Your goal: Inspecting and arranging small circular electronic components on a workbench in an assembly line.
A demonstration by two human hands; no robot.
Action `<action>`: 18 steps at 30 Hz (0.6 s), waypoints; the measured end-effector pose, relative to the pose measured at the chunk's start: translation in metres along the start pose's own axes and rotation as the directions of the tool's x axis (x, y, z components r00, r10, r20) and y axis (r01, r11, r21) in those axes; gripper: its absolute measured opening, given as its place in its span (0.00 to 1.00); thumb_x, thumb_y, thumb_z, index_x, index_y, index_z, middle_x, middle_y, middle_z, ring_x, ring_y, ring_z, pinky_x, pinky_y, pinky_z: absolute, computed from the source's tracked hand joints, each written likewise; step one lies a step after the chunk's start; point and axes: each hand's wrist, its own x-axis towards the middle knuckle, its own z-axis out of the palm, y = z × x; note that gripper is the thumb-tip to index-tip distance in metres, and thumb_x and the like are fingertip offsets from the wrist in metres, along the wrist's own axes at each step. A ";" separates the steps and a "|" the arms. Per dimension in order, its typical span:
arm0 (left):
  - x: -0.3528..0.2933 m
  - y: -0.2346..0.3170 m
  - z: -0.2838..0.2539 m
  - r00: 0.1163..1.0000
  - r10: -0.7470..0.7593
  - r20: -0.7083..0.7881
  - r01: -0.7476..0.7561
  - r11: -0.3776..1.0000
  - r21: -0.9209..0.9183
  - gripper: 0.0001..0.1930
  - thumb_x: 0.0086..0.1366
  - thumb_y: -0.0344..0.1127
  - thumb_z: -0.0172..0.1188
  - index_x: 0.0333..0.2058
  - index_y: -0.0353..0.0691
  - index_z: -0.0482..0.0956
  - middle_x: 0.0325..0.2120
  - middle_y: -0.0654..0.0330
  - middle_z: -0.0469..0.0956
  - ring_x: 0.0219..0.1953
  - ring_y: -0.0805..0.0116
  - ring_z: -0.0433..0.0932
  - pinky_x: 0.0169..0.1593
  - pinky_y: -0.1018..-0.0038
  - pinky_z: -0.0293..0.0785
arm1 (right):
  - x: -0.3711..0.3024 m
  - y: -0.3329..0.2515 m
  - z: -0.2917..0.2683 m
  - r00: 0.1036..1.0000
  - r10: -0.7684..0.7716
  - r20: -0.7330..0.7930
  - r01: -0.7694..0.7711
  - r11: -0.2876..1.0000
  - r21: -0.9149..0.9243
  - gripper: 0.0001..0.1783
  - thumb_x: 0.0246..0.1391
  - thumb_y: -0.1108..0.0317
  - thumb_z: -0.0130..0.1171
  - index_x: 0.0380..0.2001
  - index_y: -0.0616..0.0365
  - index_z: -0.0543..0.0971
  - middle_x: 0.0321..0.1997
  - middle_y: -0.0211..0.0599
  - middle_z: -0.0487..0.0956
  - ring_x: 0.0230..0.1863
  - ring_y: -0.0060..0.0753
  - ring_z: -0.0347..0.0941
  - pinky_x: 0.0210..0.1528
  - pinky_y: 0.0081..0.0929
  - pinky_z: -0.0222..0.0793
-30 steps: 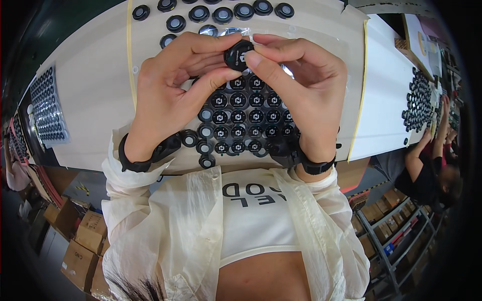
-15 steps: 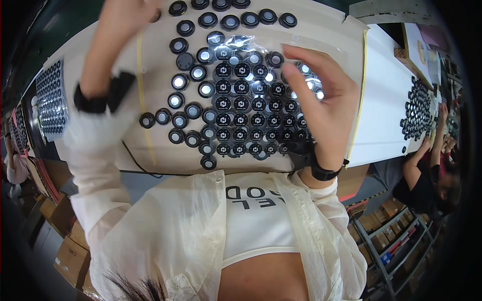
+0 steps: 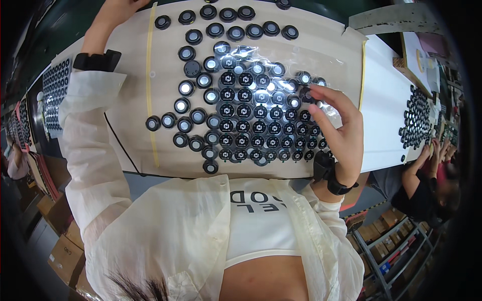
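Note:
My right hand (image 3: 341, 128) is over the right part of a clear plastic sheet (image 3: 321, 62), thumb and forefinger apart. Its fingertips are at a black round disc (image 3: 306, 94) with a pale centre; whether they touch it I cannot tell. Beneath the sheet are rows of black discs with white emblems (image 3: 244, 111), and pale-centred discs sit about its upper and right parts. My left hand (image 3: 118, 11) is up at the top left, beyond a yellow tape line, its fingers mostly cut off by the picture's edge.
Loose black discs (image 3: 186, 88) lie left of the sheet and along the table's far side. Another disc-filled sheet (image 3: 56, 90) lies at far left. To the right is a white tabletop (image 3: 384, 100) with a cluster of discs (image 3: 416, 113), where other people's hands (image 3: 434, 150) work.
My left hand has moved up and left, partly out of view. My right hand has shifted down and right, to a disc at the sheet's right side. The whole view has shifted slightly.

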 end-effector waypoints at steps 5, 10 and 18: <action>0.021 -0.030 0.033 0.959 -0.119 -0.258 0.068 0.978 -0.198 0.12 0.54 0.27 0.63 0.38 0.31 0.79 0.29 0.48 0.80 0.31 0.58 0.81 0.38 0.69 0.76 | 0.006 -0.015 0.008 0.992 -0.099 0.078 0.099 0.995 0.004 0.18 0.47 0.74 0.64 0.44 0.62 0.79 0.39 0.44 0.80 0.40 0.37 0.77 0.46 0.27 0.70; 0.025 0.019 0.040 0.961 0.147 -0.233 -0.137 0.989 0.059 0.18 0.58 0.27 0.56 0.49 0.37 0.74 0.48 0.45 0.72 0.51 0.50 0.72 0.55 0.63 0.69 | 0.001 -0.010 0.001 0.990 -0.128 0.057 0.131 0.990 -0.054 0.18 0.45 0.75 0.64 0.44 0.62 0.78 0.39 0.43 0.80 0.38 0.39 0.76 0.43 0.29 0.70; 0.020 0.088 0.036 0.879 0.426 0.215 -0.428 0.903 -0.039 0.20 0.57 0.26 0.54 0.50 0.37 0.75 0.45 0.47 0.75 0.50 0.50 0.72 0.55 0.64 0.68 | 0.012 -0.003 0.011 0.971 -0.049 0.232 0.078 0.990 -0.116 0.13 0.42 0.80 0.62 0.35 0.62 0.74 0.32 0.44 0.78 0.35 0.44 0.76 0.37 0.35 0.71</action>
